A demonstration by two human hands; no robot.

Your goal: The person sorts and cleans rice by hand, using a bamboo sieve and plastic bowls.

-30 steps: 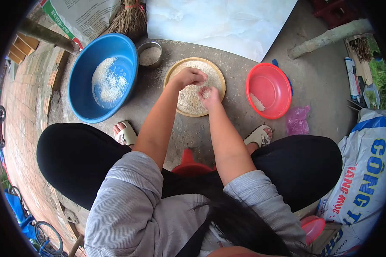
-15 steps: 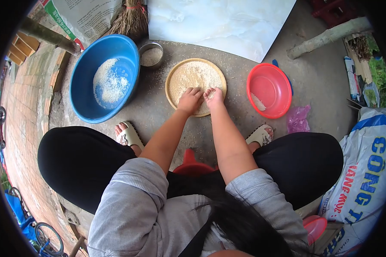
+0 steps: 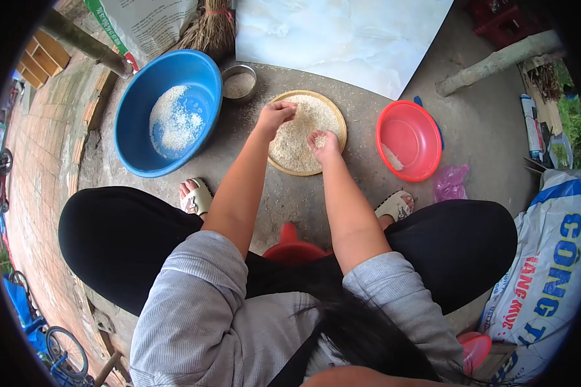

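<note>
The person sat low on a red stool (image 3: 293, 248) on the concrete floor (image 3: 361, 187), both bare forearms stretched forward over a round woven tray (image 3: 344, 131) spread with rice (image 3: 297, 145). The left hand (image 3: 274, 116) hung over the tray's upper left edge, knuckles up and fingers drawn together and curled downward; whether any grains were pinched between them could not be told. The right hand (image 3: 324, 143) lay over the middle of the tray, palm turned up and half curled around a small heap of the rice. A large blue basin (image 3: 135, 151) with more white grain in it stood to the left of the tray, a small metal bowl (image 3: 239, 84) just beside its upper rim. A red basin (image 3: 419, 119) sat to the right of the tray, apart from it, with a pink plastic bag (image 3: 450, 182) near its lower edge.
</note>
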